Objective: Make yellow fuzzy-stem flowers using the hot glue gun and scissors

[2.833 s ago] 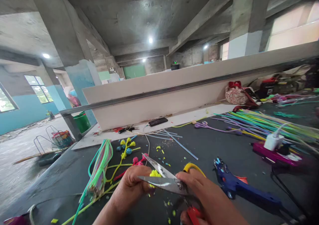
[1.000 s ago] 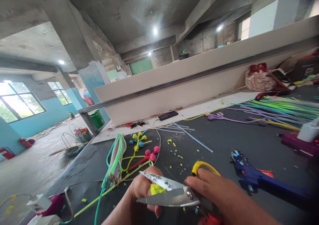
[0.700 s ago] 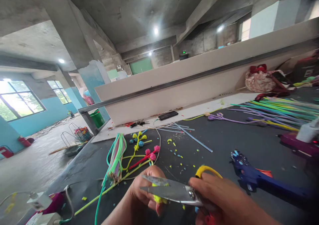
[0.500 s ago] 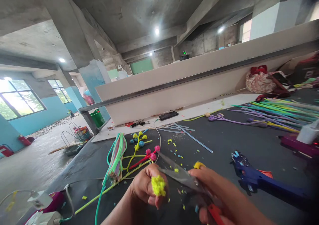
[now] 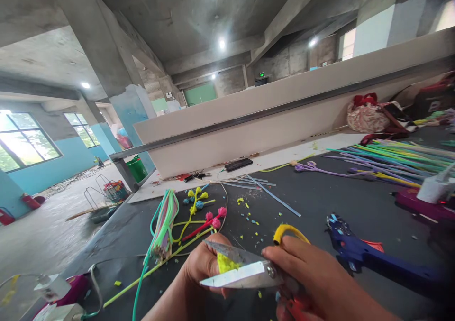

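Note:
Pinched in my left hand (image 5: 202, 266) is a fuzzy yellow ball (image 5: 226, 262), partly hidden behind the scissors. My right hand (image 5: 309, 273) grips the scissors (image 5: 245, 272), red at the handle, with the blades parted around the yellow ball. Whether the edges touch the ball I cannot tell. A curved yellow strip (image 5: 289, 230) sticks up behind the fingers of my right hand; what it joins is hidden. Small yellow and blue scraps (image 5: 249, 219) lie on the dark table (image 5: 309, 202) just beyond my hands.
Left of my hands lie a bundle of pastel fuzzy stems (image 5: 167, 221), a yellow-and-blue sprig (image 5: 194, 209) and a pink-tipped red one (image 5: 204, 226). A blue glue gun (image 5: 369, 259) is at right. Long coloured stems (image 5: 391, 157) lie farther back. A cable (image 5: 94, 283) runs at lower left.
The scissors have swung down and left, and their blades now lie across the yellow ball. The curved yellow strip by my right hand shows more.

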Demonstrator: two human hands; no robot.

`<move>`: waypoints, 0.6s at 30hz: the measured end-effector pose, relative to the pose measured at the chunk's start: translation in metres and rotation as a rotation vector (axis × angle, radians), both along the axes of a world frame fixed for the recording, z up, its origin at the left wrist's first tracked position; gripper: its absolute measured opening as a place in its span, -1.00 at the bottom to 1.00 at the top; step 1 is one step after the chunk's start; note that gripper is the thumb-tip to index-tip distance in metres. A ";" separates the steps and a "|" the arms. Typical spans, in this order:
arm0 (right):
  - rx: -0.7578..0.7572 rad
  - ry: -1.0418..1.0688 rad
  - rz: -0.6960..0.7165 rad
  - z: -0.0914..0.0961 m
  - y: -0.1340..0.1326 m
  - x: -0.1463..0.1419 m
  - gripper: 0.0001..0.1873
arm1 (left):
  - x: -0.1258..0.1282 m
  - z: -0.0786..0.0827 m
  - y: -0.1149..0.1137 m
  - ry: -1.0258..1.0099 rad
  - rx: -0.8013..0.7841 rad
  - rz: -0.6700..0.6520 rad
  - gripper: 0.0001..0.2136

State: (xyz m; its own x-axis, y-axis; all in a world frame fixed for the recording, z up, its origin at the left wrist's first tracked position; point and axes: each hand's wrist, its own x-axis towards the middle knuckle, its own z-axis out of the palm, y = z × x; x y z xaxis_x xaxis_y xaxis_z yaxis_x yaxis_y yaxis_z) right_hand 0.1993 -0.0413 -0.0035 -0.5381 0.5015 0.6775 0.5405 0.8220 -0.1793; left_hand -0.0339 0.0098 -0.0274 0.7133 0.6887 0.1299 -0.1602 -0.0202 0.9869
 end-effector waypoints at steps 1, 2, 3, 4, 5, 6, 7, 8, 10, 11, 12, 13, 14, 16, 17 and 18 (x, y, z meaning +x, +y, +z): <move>-0.021 -0.011 -0.001 0.000 0.000 0.001 -0.49 | 0.000 0.002 0.000 -0.014 -0.005 -0.019 -0.43; -0.053 -0.026 -0.008 0.000 0.001 0.001 -0.51 | 0.001 0.004 -0.001 -0.028 -0.015 -0.047 -0.44; -0.081 -0.041 -0.011 -0.001 0.001 0.002 -0.54 | 0.001 0.006 -0.002 -0.038 -0.024 -0.075 -0.45; -0.102 -0.052 -0.009 -0.002 0.001 0.002 -0.56 | 0.002 0.008 -0.003 -0.050 -0.043 -0.098 -0.45; -0.113 -0.055 -0.004 -0.002 0.001 0.002 -0.58 | 0.002 0.009 -0.004 -0.065 -0.069 -0.121 -0.46; -0.114 -0.051 0.009 -0.003 0.001 0.002 -0.61 | 0.003 0.010 -0.005 -0.087 -0.097 -0.144 -0.47; -0.107 -0.034 0.024 -0.003 0.001 0.002 -0.65 | 0.003 0.010 -0.006 -0.115 -0.120 -0.160 -0.49; -0.112 -0.012 0.040 -0.003 0.000 0.001 -0.68 | 0.004 0.009 -0.006 -0.145 -0.135 -0.169 -0.50; -0.203 0.044 0.068 -0.003 -0.001 0.000 -0.73 | 0.004 0.008 -0.007 -0.198 -0.129 -0.156 -0.52; -0.272 0.082 0.073 -0.004 -0.002 0.000 -0.73 | 0.004 0.008 -0.007 -0.218 -0.111 -0.131 -0.53; -0.330 0.126 0.066 -0.004 -0.003 0.000 -0.71 | 0.004 0.009 -0.007 -0.235 -0.093 -0.090 -0.55; -0.358 0.175 0.052 -0.005 -0.003 0.000 -0.68 | 0.005 0.010 -0.007 -0.247 -0.068 -0.033 -0.58; -0.354 0.220 0.026 -0.007 -0.002 0.000 -0.64 | 0.006 0.012 -0.007 -0.254 -0.035 0.038 -0.61; -0.272 0.281 -0.049 -0.011 0.000 0.001 -0.59 | 0.008 0.016 -0.008 -0.252 0.044 0.199 -0.67; -0.241 0.284 -0.083 -0.013 0.001 0.001 -0.58 | 0.009 0.018 -0.009 -0.244 0.080 0.273 -0.69; -0.225 0.272 -0.106 -0.015 0.001 0.001 -0.57 | 0.011 0.019 -0.009 -0.235 0.107 0.330 -0.70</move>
